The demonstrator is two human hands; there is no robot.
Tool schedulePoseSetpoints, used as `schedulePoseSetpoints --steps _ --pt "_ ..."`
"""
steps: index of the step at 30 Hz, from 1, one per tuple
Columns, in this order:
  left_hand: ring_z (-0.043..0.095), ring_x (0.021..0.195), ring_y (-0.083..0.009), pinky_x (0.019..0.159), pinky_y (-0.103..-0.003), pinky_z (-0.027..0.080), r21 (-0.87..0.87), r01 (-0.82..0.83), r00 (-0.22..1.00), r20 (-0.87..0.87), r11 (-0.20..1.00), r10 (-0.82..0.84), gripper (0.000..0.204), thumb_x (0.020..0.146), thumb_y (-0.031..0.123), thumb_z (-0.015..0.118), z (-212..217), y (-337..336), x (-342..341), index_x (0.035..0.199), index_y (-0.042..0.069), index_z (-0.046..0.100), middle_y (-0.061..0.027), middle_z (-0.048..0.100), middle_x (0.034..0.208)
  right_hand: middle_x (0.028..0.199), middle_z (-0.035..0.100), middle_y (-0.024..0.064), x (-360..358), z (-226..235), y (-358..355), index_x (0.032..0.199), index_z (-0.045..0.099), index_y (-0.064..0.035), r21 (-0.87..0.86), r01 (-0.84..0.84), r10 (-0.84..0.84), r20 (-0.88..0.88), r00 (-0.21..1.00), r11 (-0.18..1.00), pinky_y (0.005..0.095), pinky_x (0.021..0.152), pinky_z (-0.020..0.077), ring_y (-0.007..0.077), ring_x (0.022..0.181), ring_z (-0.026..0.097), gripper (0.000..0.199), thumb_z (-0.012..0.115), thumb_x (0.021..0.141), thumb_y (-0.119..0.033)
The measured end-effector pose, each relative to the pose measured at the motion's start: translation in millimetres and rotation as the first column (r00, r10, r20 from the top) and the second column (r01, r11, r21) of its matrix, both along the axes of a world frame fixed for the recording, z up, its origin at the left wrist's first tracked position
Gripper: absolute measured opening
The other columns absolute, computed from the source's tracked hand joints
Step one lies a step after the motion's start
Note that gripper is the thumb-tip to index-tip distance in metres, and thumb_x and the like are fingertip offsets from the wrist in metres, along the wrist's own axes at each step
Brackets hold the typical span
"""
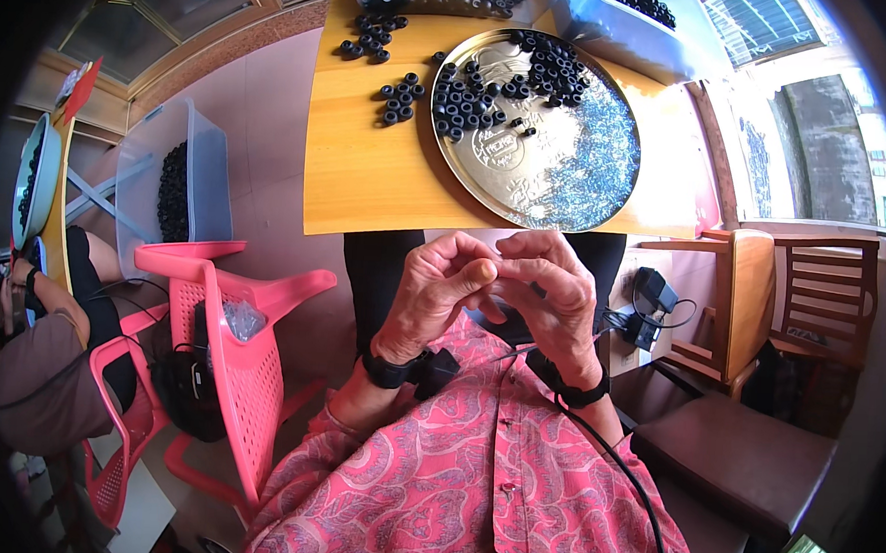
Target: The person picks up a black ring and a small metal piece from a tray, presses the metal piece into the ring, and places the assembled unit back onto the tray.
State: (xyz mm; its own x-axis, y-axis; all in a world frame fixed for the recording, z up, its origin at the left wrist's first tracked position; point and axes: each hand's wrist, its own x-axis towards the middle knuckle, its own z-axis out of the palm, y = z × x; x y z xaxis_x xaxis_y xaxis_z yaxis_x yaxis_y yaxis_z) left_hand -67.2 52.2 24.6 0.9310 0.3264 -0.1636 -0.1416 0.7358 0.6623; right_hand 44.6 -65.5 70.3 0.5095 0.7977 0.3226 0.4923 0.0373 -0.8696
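My left hand and my right hand meet just off the table's near edge, fingertips together in a pinch. Whatever lies between them is too small to make out. Beyond them a round metal tray rests on the table. Small black ring-shaped parts are heaped on its far and left side. Tiny glittering bluish pieces spread over its right part. More black rings lie in loose groups on the wood left of the tray.
The yellow wooden table carries a translucent bin of black parts. Left are a pink plastic chair, another bin on a stand, and a seated person. Wooden chairs and a brown seat stand right.
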Motion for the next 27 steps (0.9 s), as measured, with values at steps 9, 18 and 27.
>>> schedulePoseSetpoints --steps 9,18,27 --pt "0.064 0.066 -0.0124 0.062 -0.03 0.06 -0.016 -0.1 0.994 -0.041 0.995 0.099 0.017 0.089 0.013 0.067 4 -10 4 0.093 -0.002 0.062 -0.0083 0.065 0.084 0.096 0.065 0.009 0 1 -6 0.093 0.07 -0.0067 -0.021 0.08 -0.076 0.127 0.989 0.997 0.0297 0.069 0.0534 0.0214 0.086 0.066 0.023 0.075 0.072 0.001" --pt "0.069 0.081 -0.0181 0.075 -0.029 0.059 0.028 -0.112 0.993 -0.016 0.993 0.113 0.017 0.09 0.005 0.063 13 -9 0 0.105 -0.004 0.064 -0.0114 0.069 0.093 0.094 0.064 0.0106 -3 0 -7 0.095 0.069 -0.0061 0.084 0.116 -0.128 0.155 0.98 0.99 0.0301 0.068 0.0534 0.0227 0.085 0.066 0.029 0.076 0.069 0.003" --pt "0.067 0.082 -0.0139 0.076 -0.026 0.057 0.146 -0.193 0.98 -0.013 0.97 0.197 0.019 0.085 0.004 0.069 18 -12 -2 0.103 -0.003 0.065 -0.0096 0.069 0.092 0.086 0.063 0.0092 -9 -2 -10 0.096 0.067 -0.0033 0.11 0.163 -0.179 0.153 0.972 0.98 0.0284 0.062 0.0519 0.0196 0.074 0.064 0.029 0.075 0.07 0.006"
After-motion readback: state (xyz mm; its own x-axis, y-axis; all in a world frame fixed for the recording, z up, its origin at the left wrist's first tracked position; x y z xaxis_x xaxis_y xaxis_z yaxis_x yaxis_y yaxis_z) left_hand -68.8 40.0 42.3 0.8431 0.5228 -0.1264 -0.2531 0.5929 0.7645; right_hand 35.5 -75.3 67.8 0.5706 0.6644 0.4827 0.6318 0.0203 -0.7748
